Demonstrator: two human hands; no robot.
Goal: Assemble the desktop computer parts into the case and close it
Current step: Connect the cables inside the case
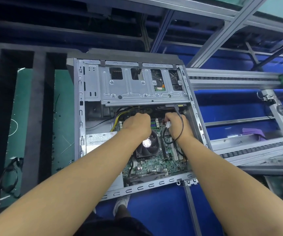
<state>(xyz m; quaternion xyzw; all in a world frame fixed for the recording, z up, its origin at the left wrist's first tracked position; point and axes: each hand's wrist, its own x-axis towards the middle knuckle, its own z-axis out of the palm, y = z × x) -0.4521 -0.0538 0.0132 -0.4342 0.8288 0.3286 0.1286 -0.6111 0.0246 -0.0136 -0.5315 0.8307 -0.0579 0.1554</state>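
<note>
Nearest me, below the bench edge, is my white shoe (122, 203). Just beyond it the open grey steel computer case (146, 187) lies on its side with its panel off, so closing is some way ahead. Inside, the green motherboard (154, 165) is seated, and the square black cooler fan (146, 147) sits on it between my forearms.

I judge the step in hand to be cabling. My right hand (178, 125) pinches a white plastic connector (168, 124) over the board's far right corner, and a thin black cable (182, 130) loops across its wrist. My left hand (136, 124) is knuckles-up with the fingers curled down beside the yellow-and-black wire bundle (118, 116). Whether it grips a wire I cannot tell, as the fingertips are hidden.

Next the connector needs lining up square with its socket, which my hand hides, and a firm, straight push. Farthest off, the silver perforated drive cage (137, 92) spans the top of the case.
</note>
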